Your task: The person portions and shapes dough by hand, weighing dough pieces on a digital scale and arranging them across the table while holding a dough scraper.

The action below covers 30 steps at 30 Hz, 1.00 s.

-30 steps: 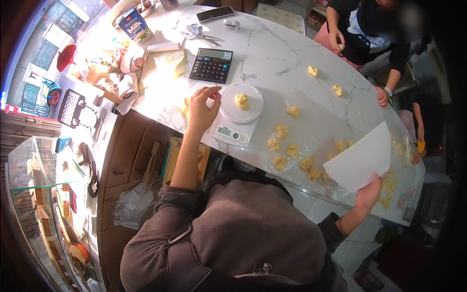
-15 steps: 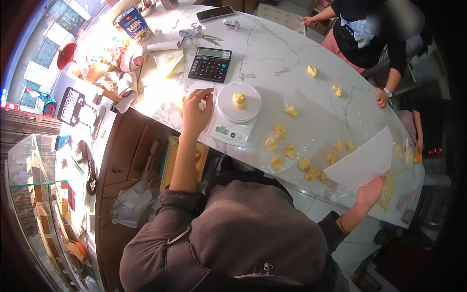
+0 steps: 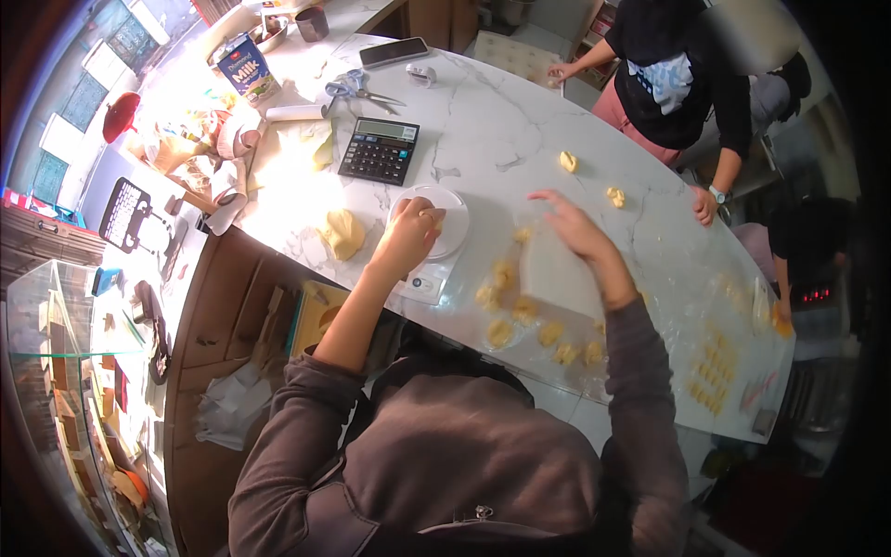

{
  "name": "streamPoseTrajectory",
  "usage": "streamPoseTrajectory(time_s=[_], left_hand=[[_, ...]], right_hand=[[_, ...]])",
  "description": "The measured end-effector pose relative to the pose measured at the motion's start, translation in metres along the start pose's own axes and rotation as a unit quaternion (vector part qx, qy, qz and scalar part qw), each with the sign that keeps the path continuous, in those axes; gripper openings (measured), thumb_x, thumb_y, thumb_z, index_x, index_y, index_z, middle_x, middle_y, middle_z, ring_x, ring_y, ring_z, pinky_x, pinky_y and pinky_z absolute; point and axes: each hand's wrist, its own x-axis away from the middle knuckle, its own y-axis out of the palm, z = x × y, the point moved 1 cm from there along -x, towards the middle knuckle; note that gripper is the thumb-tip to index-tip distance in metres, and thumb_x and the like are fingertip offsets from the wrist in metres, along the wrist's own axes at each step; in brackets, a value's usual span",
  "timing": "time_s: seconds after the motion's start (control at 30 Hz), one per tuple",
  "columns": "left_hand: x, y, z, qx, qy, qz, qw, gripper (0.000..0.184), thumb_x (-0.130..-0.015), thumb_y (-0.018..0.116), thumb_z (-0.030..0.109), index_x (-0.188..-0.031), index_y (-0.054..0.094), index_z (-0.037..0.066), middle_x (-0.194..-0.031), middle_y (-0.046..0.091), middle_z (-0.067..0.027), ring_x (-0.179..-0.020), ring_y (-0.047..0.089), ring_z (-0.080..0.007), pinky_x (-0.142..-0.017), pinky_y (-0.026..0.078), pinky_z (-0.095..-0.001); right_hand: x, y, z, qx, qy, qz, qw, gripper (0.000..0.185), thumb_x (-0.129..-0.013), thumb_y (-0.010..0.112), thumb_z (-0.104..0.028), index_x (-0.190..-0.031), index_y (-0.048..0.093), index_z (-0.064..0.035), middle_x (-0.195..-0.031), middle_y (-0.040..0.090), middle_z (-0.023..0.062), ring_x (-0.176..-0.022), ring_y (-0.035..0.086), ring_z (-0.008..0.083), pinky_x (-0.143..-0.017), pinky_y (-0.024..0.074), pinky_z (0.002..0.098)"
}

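My left hand (image 3: 415, 235) is over the round plate of the white kitchen scale (image 3: 452, 204), its fingers curled round a piece of yellow dough that barely shows. Beside it on the left lies a large smooth lump of dough (image 3: 342, 234). My right hand (image 3: 577, 227) is blurred, with its fingers spread, above a white flat sheet (image 3: 561, 274); its thumb is hidden, and I cannot make out a grip on the sheet. Several small dough pieces (image 3: 499, 332) lie on clear plastic around the sheet's left and lower edges.
A calculator (image 3: 379, 151), scissors (image 3: 362, 91), a phone (image 3: 394, 52) and a milk carton (image 3: 246, 69) are toward the back left. Two dough pieces (image 3: 615, 196) lie farther back. Another person (image 3: 664, 84) stands across the table, one hand on its edge.
My left hand has moved right onto the scale and closed round the dough there. My right hand and the white sheet have moved left over the dough pieces. The view has shifted slightly.
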Motion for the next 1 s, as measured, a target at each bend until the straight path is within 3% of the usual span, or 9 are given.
streamPoseTrajectory(time_s=[0.03, 0.1, 0.23, 0.3, 0.43, 0.57, 0.77, 0.9, 1.0], left_hand=[[0.0, -0.002, 0.0, 0.003, -0.003, -0.002, 1.0, 0.03, -0.069, 0.064, 0.003, -0.099, 0.061, 0.006, -0.102, 0.056, -0.0096, -0.101, 0.049, -0.0291, -0.082, 0.046, -0.0371], [-0.002, -0.008, 0.003, 0.018, -0.04, 0.004, 0.999, 0.025, -0.071, 0.062, 0.002, -0.096, 0.061, 0.005, -0.101, 0.056, -0.0099, -0.097, 0.052, -0.0276, -0.077, 0.047, -0.0349], [-0.002, -0.027, 0.018, 0.165, -0.18, 0.034, 0.969, 0.021, -0.075, 0.058, 0.002, -0.095, 0.06, 0.004, -0.099, 0.056, -0.009, -0.086, 0.058, -0.0223, -0.07, 0.049, -0.0293], [-0.003, -0.034, 0.031, 0.216, -0.183, 0.072, 0.956, 0.021, -0.076, 0.056, 0.002, -0.097, 0.06, 0.003, -0.097, 0.057, -0.0085, -0.082, 0.059, -0.0191, -0.067, 0.049, -0.0273], [-0.006, -0.029, 0.055, 0.296, -0.163, 0.031, 0.941, 0.023, -0.075, 0.056, 0.009, -0.097, 0.059, 0.001, -0.095, 0.056, -0.0132, -0.081, 0.059, -0.0211, -0.067, 0.05, -0.0302], [-0.018, -0.002, 0.075, 0.25, -0.079, -0.17, 0.95, 0.028, -0.074, 0.057, 0.01, -0.101, 0.059, 0.001, -0.097, 0.057, -0.0154, -0.086, 0.058, -0.0279, -0.077, 0.048, -0.0337], [-0.045, 0.083, 0.096, 0.294, 0.063, -0.23, 0.925, 0.037, -0.074, 0.061, 0.009, -0.11, 0.057, 0.004, -0.103, 0.058, -0.0127, -0.095, 0.057, -0.0285, -0.082, 0.046, -0.0361], [-0.059, 0.105, 0.115, 0.164, 0.138, -0.34, 0.916, 0.041, -0.072, 0.063, 0.007, -0.112, 0.056, 0.005, -0.107, 0.059, -0.0112, -0.102, 0.054, -0.0276, -0.084, 0.045, -0.0361], [-0.054, 0.118, 0.111, 0.074, 0.256, -0.293, 0.918, 0.042, -0.072, 0.063, 0.006, -0.113, 0.056, 0.006, -0.109, 0.059, -0.0103, -0.105, 0.052, -0.0275, -0.085, 0.044, -0.0357]], right_hand=[[-0.011, 0.012, -0.002, -0.057, 0.118, -0.106, 0.986, 0.034, -0.083, 0.039, -0.008, -0.115, 0.051, -0.0084, -0.106, 0.056, 0.0102, -0.098, 0.053, 0.0194, -0.089, 0.0386, 0.0291], [-0.031, 0.028, -0.001, 0.119, 0.104, -0.217, 0.963, 0.037, -0.082, 0.038, -0.009, -0.116, 0.053, -0.0112, -0.107, 0.058, 0.0138, -0.1, 0.054, 0.0235, -0.087, 0.0411, 0.0306], [-0.039, 0.041, 0.0, 0.235, 0.149, -0.286, 0.917, 0.029, -0.083, 0.043, -0.015, -0.108, 0.057, -0.012, -0.098, 0.062, 0.0149, -0.089, 0.057, 0.0264, -0.078, 0.0447, 0.0339], [-0.037, 0.043, -0.004, 0.268, 0.192, -0.316, 0.89, 0.026, -0.083, 0.043, -0.017, -0.103, 0.059, -0.0103, -0.093, 0.062, 0.0168, -0.083, 0.059, 0.029, -0.074, 0.0459, 0.0357], [-0.013, 0.031, -0.038, 0.354, 0.134, -0.231, 0.896, 0.024, -0.082, 0.04, -0.014, -0.095, 0.058, -0.0042, -0.086, 0.061, 0.021, -0.079, 0.059, 0.0356, -0.069, 0.0468, 0.0429], [0.039, 0.003, -0.068, 0.299, 0.076, -0.104, 0.946, 0.018, -0.082, 0.042, -0.012, -0.093, 0.052, -0.0037, -0.073, 0.059, 0.0226, -0.072, 0.057, 0.0406, -0.063, 0.0448, 0.0456], [0.1, -0.006, -0.085, 0.221, 0.108, -0.006, 0.969, 0.008, -0.083, 0.042, -0.006, -0.089, 0.046, -0.0035, -0.059, 0.05, 0.0193, -0.053, 0.05, 0.0349, -0.053, 0.0382, 0.0382], [0.111, -0.006, -0.077, 0.193, 0.107, 0.023, 0.975, 0.008, -0.083, 0.041, -0.005, -0.089, 0.046, -0.0038, -0.055, 0.047, 0.018, -0.05, 0.048, 0.0325, -0.051, 0.0373, 0.0372], [0.106, -0.005, -0.076, 0.164, 0.102, 0.046, 0.98, 0.008, -0.083, 0.042, -0.006, -0.09, 0.046, -0.0047, -0.055, 0.047, 0.019, -0.052, 0.049, 0.0356, -0.051, 0.0378, 0.039]])
